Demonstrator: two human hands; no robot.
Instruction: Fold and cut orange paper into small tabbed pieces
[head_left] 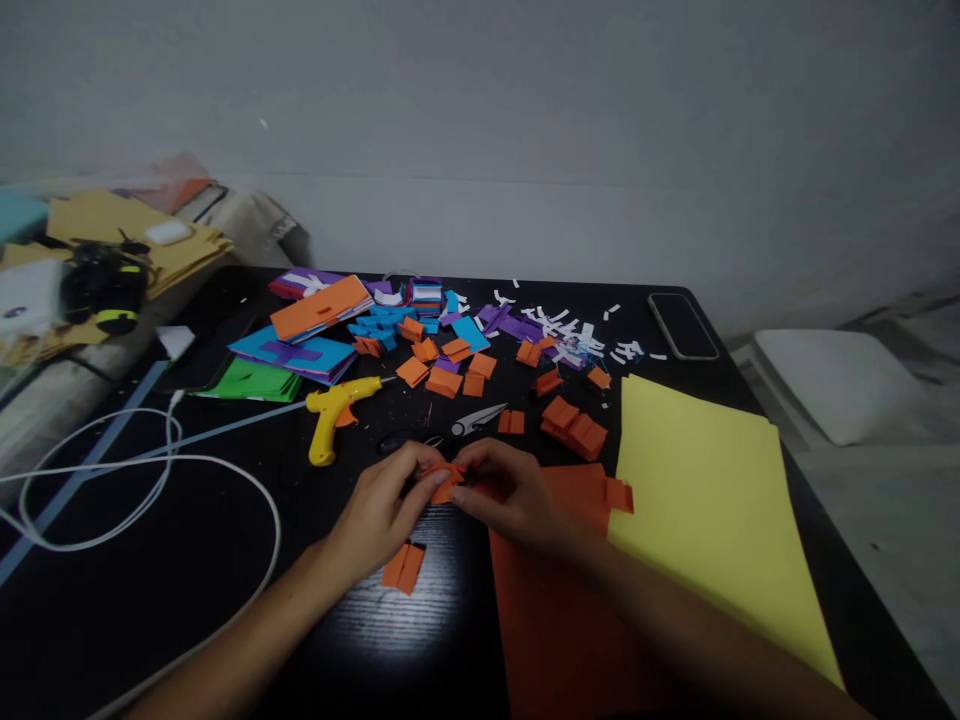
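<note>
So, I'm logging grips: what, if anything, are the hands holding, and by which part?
A small orange paper piece: the left hand has its left side, the right hand its right; the fingers hide the exact contact.

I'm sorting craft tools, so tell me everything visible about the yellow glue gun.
The yellow glue gun looks plastic, with an orange trigger and a thin dark nozzle. It lies on its side on the black table, nozzle pointing right, handle toward the picture's bottom. A pale blue strip appears to meet its rear; it is not being held.
</note>
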